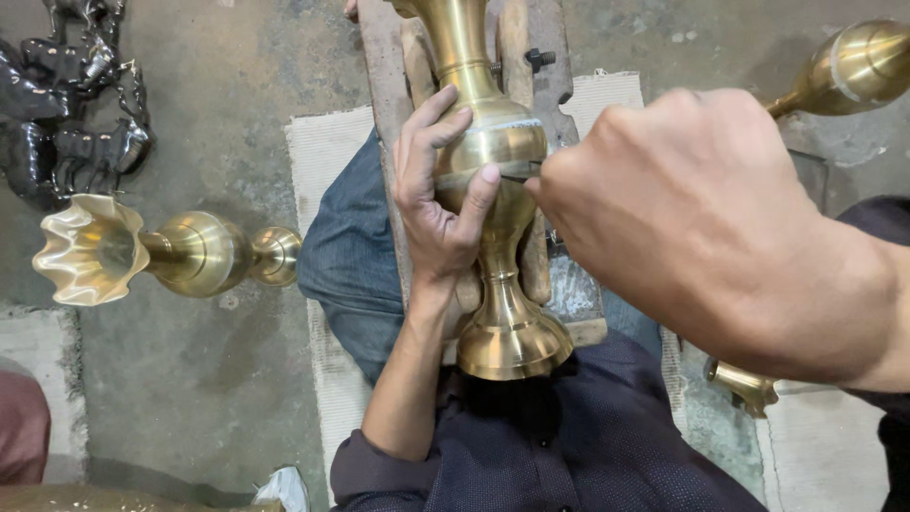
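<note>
The brass vase [493, 190], lying at centre frame across the lap, is gripped by the left hand [441, 204], while a thin tool [531, 171] is clenched against it from three o'clock by the right hand [682, 209], fingers closed.

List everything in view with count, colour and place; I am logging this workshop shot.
vase: one, brass gold, centre, lying along a wooden support over the lap
wooden support: one, brown, under the vase
fluted vase: one, gold, on the floor at left
brass pieces: two, gold, right edge, top and lower
dark figurines: a few, black, top left
mat: one, pale, beneath the legs
left hand: grip around the vase's belly
right hand: fist holding a thin tool, mostly hidden, against the vase
</note>
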